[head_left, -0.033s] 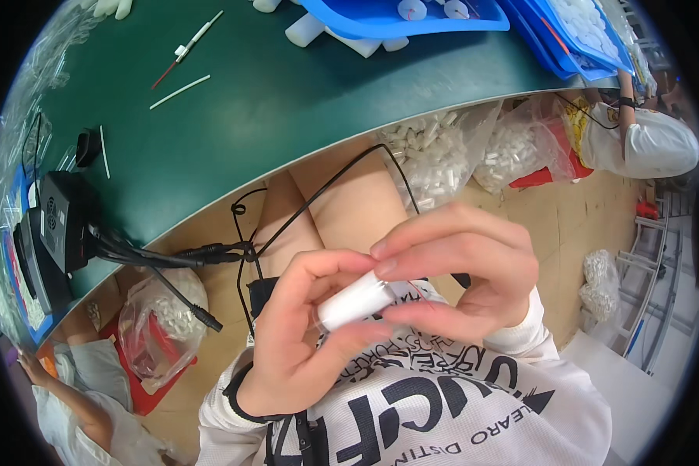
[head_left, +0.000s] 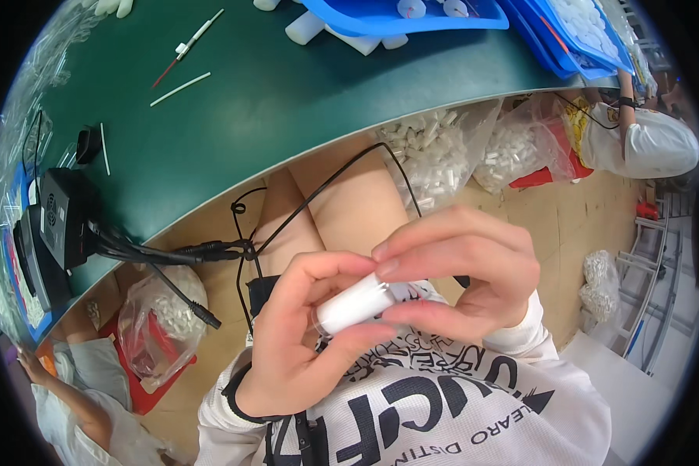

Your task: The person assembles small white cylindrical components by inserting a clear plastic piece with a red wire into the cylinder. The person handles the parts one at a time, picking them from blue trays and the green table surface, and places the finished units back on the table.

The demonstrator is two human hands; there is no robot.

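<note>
Above my lap, my left hand (head_left: 295,330) curls its thumb and fingers round a short white cylinder (head_left: 356,305). A clear rim shows at the cylinder's lower left end. My right hand (head_left: 474,272) is closed at its upper right end, with fingertips above and thumb below. A bit of thin red wire (head_left: 417,297) shows between the right fingers and thumb. Whether the right fingertips grip the cylinder's end or something small at it, I cannot make out.
On the green table (head_left: 233,124) lie a thin white stick (head_left: 180,89), a stick with a red wire (head_left: 190,45) and white cylinders (head_left: 306,29) by a blue tray (head_left: 412,29). Black cables (head_left: 210,252) hang near my left arm. Bags of white parts (head_left: 431,155) stand below; co-workers (head_left: 652,144) sit at both sides.
</note>
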